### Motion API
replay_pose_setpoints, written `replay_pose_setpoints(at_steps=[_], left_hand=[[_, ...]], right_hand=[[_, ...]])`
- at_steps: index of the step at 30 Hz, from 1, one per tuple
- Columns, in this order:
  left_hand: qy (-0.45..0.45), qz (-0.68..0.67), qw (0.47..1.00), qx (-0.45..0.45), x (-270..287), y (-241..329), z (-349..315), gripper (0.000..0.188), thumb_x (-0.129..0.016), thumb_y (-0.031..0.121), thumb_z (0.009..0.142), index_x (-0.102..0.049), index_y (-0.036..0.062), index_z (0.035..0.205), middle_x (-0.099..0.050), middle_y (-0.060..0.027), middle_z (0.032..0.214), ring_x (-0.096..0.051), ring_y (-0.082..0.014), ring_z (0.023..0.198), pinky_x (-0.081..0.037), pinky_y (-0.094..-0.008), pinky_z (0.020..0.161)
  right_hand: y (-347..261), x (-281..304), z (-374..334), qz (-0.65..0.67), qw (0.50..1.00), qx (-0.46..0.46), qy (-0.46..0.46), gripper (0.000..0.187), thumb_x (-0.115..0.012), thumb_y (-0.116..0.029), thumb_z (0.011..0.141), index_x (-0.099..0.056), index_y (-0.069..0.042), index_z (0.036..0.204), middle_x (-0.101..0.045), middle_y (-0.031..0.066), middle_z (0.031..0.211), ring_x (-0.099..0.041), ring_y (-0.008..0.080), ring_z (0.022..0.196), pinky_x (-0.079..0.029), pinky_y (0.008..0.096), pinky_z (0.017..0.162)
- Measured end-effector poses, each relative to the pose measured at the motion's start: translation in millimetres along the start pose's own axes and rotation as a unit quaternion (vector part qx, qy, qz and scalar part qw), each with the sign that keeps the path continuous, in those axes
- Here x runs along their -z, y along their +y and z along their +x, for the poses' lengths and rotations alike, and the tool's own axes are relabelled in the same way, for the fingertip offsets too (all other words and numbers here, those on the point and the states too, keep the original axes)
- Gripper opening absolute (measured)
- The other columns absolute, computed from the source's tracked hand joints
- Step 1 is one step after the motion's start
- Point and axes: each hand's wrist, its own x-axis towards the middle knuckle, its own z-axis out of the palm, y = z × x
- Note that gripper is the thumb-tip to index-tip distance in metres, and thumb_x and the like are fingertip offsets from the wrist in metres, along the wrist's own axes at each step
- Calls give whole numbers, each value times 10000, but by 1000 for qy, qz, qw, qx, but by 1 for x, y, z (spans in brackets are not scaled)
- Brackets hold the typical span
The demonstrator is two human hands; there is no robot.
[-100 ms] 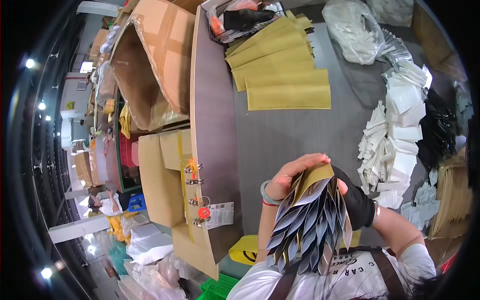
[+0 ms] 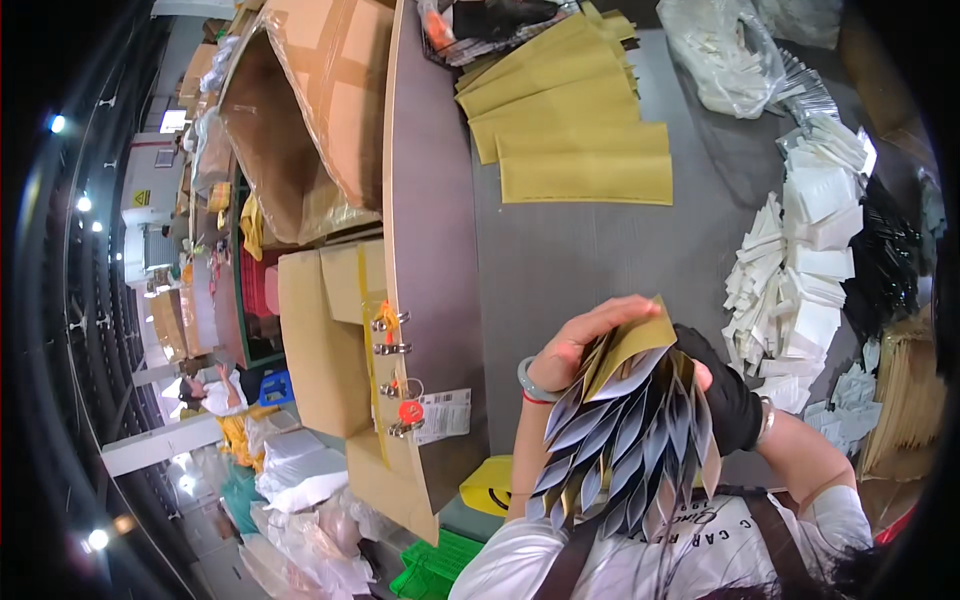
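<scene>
Between my two hands stands a thick bundle of paper sleeves [image 2: 625,440], close to my chest. Their ends gape in overlapping pointed slots, pale grey and dark inside, and a gold-brown one lies on the far side. My left hand [image 2: 580,345], bare with a bangle and a red cord at the wrist, is closed on the bundle's left and far edge. On the right side my right hand [image 2: 728,400], in a black glove with bare fingertips, presses against it; most of its fingers are hidden. Farther off, flat gold-brown sleeves [image 2: 585,165] lie fanned on the grey table [image 2: 560,255].
White paper packets [image 2: 815,260] run in piles along the right, beside black plastic bags [image 2: 880,260] and a clear bag [image 2: 725,60]. A wire basket [image 2: 490,30] stands at the far left. Cardboard boxes [image 2: 325,340] sit beyond the left table edge; another person [image 2: 218,392] is in the background.
The bundle and both hands appear slightly farther right, and the bundle is tilted a little differently. The whole view has shifted slightly. Both hands keep their hold.
</scene>
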Motion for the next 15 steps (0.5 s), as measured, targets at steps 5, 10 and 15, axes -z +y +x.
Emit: replay_pose_setpoints(at_steps=[5,10,15], left_hand=[[42,-35,998,10,-24,7,8,1091,-325,837,769,-400,-75,1363,-442,-199,1368,-426,-265,1260,-285,-363,1061],[148,141,977,-61,-36,30,9,980,-283,813,796,-559,-64,1134,-531,-200,1195,-487,-303,1146,-327,-421,1023],[45,118,952,-278,-62,124,37,1062,-196,864,750,-605,-87,985,-608,-226,993,-542,-334,1017,-357,-530,967]], right_hand=[[24,-32,-5,2,991,89,99,639,-399,-545,893,-498,12,1189,-523,165,1164,-519,284,1062,-396,376,932],[-38,-54,29,200,975,83,48,768,-462,-598,853,-451,33,1291,-507,120,1251,-491,232,1169,-357,343,1010],[-56,-52,14,70,983,172,10,648,-386,-473,921,-410,47,1307,-433,206,1314,-414,350,1224,-281,426,1051]])
